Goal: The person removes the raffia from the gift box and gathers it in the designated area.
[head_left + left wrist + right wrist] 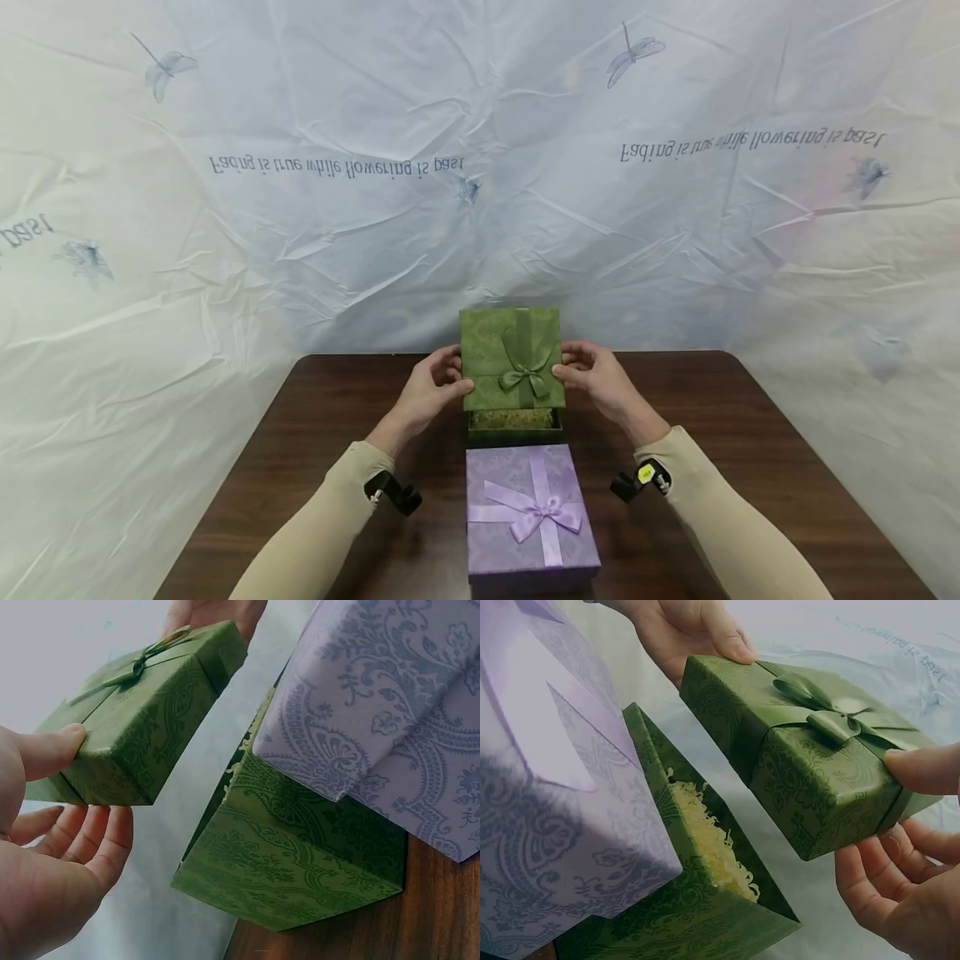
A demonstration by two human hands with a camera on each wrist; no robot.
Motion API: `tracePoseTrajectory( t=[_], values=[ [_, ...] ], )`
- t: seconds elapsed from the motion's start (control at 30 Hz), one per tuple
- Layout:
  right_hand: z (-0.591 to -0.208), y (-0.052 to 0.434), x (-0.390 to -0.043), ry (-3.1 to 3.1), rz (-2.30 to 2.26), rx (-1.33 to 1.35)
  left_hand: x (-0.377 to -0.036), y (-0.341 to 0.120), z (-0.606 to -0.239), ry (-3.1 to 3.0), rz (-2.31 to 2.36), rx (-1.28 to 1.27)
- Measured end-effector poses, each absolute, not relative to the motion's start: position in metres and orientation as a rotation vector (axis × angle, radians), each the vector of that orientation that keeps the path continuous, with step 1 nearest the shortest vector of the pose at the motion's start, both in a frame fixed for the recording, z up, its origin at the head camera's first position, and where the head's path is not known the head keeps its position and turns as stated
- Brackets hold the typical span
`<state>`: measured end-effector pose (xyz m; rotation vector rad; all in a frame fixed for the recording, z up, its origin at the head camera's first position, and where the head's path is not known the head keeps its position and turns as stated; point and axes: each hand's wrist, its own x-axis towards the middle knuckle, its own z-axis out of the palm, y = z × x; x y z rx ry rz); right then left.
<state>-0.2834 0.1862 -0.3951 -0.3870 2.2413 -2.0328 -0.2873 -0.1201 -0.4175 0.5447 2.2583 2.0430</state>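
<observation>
Both hands hold a green patterned box lid (491,358) with a green ribbon bow, one at each side. My left hand (427,392) pinches its left edge, thumb on top and fingers beneath. At the right edge, my right hand (600,383) does the same. The lid is raised above the green box base (513,436), apart from it. Pale yellow shredded paper (712,840) fills the part of the base that shows in the right wrist view; the lid hides the rest in the head view.
A closed lilac patterned gift box (498,550) with a lilac bow stands in front of the green base, nearer to me. Both are on a dark wooden table (300,467). A white printed plastic sheet (360,242) hangs behind and along the sides.
</observation>
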Motion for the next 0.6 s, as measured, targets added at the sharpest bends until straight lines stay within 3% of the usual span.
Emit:
tracePoseTrajectory(
  t=[0.6],
  values=[
    [-0.3862,0.1905,-0.2769,2.444,-2.014,-0.539,-0.2798,-0.1134,-0.4099,2.399,2.117,0.592]
  ],
)
